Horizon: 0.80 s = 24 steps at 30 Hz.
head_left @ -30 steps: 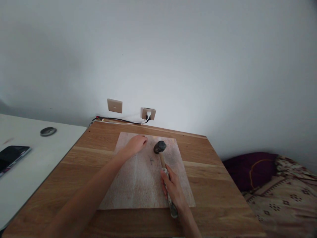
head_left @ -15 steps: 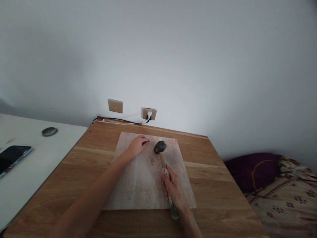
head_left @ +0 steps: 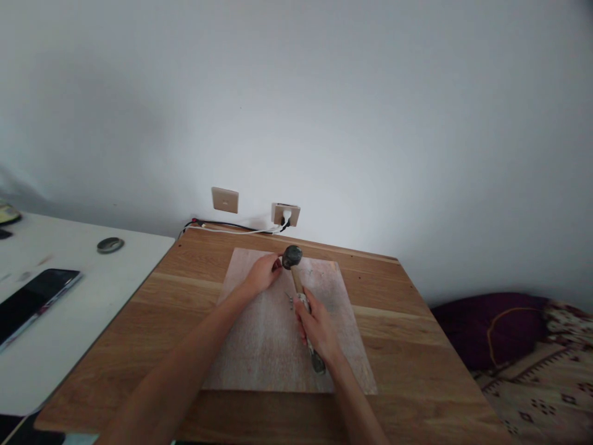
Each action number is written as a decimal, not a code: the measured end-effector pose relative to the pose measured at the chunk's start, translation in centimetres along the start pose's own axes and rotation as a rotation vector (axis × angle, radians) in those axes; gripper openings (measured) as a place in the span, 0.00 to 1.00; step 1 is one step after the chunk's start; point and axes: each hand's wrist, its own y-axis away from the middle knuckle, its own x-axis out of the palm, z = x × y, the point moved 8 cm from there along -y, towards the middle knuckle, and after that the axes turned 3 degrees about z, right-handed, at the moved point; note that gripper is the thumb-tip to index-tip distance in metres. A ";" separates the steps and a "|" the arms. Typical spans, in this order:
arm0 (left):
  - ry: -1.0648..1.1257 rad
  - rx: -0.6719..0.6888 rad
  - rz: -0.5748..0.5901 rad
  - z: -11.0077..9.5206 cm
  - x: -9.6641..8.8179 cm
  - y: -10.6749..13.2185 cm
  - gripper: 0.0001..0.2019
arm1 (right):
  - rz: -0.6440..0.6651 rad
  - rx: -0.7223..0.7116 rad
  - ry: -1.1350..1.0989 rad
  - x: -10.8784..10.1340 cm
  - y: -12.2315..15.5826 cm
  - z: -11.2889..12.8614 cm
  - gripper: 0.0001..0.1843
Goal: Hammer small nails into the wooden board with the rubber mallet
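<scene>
My right hand (head_left: 319, 324) is wrapped round the handle of a hammer (head_left: 296, 279), which has a dark, thick head and a wooden shaft with a pale, worn grip. The hammer's head is at the far part of a thin pale board (head_left: 259, 346), right beside my left fingertips. My left hand (head_left: 263, 272) rests on the board with its fingers pinched together; what they hold, if anything, is hidden. Several small nail-like metal pieces (head_left: 290, 300) lie on the board between my hands.
The board lies on a wooden tabletop (head_left: 407, 352) against a white wall. Behind are a socket (head_left: 286, 214) with plugs and cables (head_left: 231, 228). To the left, a white table (head_left: 83, 327) bears a phone (head_left: 37, 303) and a tape roll (head_left: 110, 245). Purple fabric (head_left: 482, 330) lies right.
The hammer and my right hand have moved forward and left, bringing the head up to my left fingertips. My left hand stays near the same spot on the board. The view has shifted slightly left.
</scene>
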 end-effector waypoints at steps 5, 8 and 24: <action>-0.004 -0.013 0.006 0.0 -0.1 0.1 0.16 | 0.022 -0.001 0.007 0.4 0.1 0.1 0.22; -0.012 -0.009 0.014 -0.2 -0.1 0.1 0.16 | 0.015 0.008 0.001 0.4 0.1 -0.1 0.22; -0.330 0.512 0.240 -8.7 1.0 5.3 0.11 | -0.076 0.127 -0.026 -3.7 6.2 -4.3 0.32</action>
